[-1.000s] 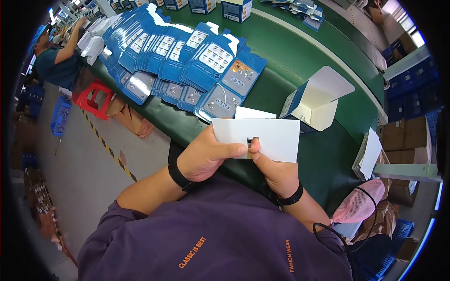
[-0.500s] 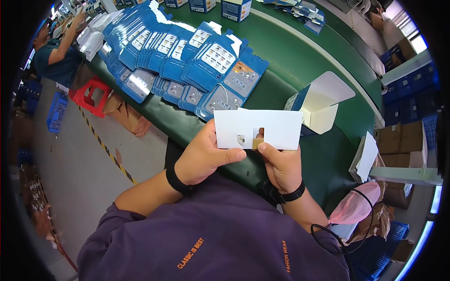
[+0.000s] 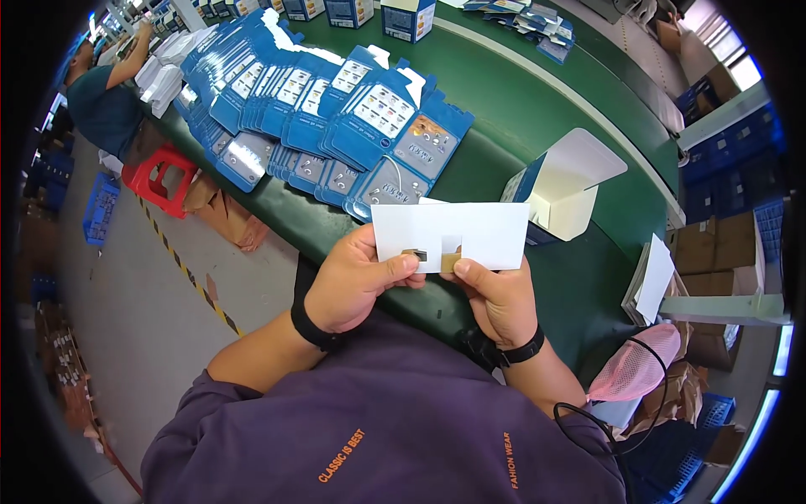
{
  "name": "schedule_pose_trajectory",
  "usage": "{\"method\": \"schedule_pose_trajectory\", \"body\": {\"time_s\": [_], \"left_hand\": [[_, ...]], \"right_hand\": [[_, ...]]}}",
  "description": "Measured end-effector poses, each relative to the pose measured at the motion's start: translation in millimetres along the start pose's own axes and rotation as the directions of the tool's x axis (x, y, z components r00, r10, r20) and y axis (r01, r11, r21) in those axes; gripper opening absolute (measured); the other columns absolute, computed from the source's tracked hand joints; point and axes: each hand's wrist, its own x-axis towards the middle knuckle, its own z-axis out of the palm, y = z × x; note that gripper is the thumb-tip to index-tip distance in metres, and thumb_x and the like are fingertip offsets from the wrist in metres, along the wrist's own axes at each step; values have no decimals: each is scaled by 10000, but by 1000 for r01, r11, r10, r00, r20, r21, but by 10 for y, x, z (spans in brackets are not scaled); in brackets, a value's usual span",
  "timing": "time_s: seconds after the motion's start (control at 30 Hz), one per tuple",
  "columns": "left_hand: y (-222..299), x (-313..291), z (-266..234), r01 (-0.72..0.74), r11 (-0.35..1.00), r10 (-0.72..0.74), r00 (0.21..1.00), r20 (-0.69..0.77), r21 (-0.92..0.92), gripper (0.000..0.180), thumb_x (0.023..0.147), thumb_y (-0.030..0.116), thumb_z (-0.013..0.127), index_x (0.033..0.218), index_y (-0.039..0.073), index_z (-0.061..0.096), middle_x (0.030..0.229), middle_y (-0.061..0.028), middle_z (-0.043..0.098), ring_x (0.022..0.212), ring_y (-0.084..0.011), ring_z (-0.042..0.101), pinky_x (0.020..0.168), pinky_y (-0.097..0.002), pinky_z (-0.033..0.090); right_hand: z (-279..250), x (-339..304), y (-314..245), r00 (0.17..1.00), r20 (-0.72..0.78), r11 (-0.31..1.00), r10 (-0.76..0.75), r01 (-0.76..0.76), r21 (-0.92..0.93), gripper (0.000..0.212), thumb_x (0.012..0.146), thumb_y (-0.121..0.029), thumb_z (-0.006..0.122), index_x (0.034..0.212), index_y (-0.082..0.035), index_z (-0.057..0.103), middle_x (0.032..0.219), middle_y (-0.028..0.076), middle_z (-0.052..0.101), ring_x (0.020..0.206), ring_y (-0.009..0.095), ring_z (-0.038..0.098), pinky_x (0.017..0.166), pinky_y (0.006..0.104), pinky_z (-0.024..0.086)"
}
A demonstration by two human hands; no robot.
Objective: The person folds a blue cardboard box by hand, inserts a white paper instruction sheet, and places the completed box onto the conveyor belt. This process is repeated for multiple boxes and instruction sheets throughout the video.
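Note:
A white cardboard insert [image 3: 495, 235] is held level in front of me, with a small cut-out and a larger rectangular one along its lower part. My left hand [image 3: 342, 281] grips the left end, its thumb at the small cut-out and fingertips showing below the edge. My right hand [image 3: 504, 304] pinches the lower edge, thumb beside the larger cut-out, where a brownish patch shows. The other right fingers are hidden behind the card. Just beyond it on the right stands an open blue-and-white carton [image 3: 581, 164], flap raised.
Many flattened blue cartons [image 3: 378, 113] fan across the green table [image 3: 504, 92] ahead. Closed boxes [image 3: 409, 18] stand at the back. White sheets [image 3: 653, 281] are stacked at right, near a pink mesh net [image 3: 640, 365]. A red stool [image 3: 159, 181] and a co-worker [image 3: 105, 105] are at left.
The insert has shifted slightly left. My left thumb has moved up to the small cut-out, and left fingertips now show below the card. The co-worker's arm has lowered.

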Motion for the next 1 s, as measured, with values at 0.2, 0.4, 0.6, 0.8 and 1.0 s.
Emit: {"method": "schedule_pose_trajectory", "body": {"time_s": [0.2, 0.4, 0.6, 0.8, 1.0], "left_hand": [[193, -56, -174, -111, 988, 117, 992, -49, 110, 306, 1042, 114, 600, 1326, 4, 567, 1159, -94, 693, 963, -171, 689, 861, -329, 576], [282, -121, -297, -40, 992, 48, 997, 59, -121, 364, 1101, 215, 497, 1395, 2, 517, 1236, -103, 675, 1047, -193, 693, 877, -349, 586], [171, -92, -289, 93, 936, 4, 962, 274, -340, 367, 1102, 216, 500, 1401, 3, 508, 1257, -108, 670, 1079, -197, 692, 890, -368, 592], [163, -76, -195, 63, 985, -51, 995, 82, -161, 338, 1097, 205, 514, 1371, 8, 534, 1204, -102, 689, 1044, -189, 700, 865, -356, 598], [122, -106, -157, 94, 979, -70, 989, 133, -183, 314, 1086, 192, 542, 1334, 1, 568, 1148, -93, 710, 976, -176, 712, 828, -330, 597]], "right_hand": [[-272, 93, 15, 997, 46, 996, -62, 65, -67, 375, 978, -95, 684, 1310, 9, 543, 1143, 125, 677, 990, 227, 688, 841, 361, 588], [-298, 50, -47, 961, 264, 993, 84, -102, 57, 500, 1017, -252, 646, 1405, 20, 486, 1231, 162, 657, 1021, 278, 687, 801, 382, 588], [-250, 25, -46, 864, 481, 938, 147, -276, 210, 503, 1048, -262, 592, 1423, 51, 471, 1266, 163, 649, 1069, 259, 664, 913, 414, 548], [-186, -44, -62, 897, 415, 920, 152, -282, 273, 638, 996, -252, 652, 1514, 25, 404, 1344, 193, 611, 1195, 337, 639, 1007, 491, 527], [-244, -29, -89, 810, 533, 906, 245, -387, 171, 705, 947, -279, 709, 1507, 30, 413, 1423, 182, 569, 1304, 335, 575, 1113, 515, 441]]}}
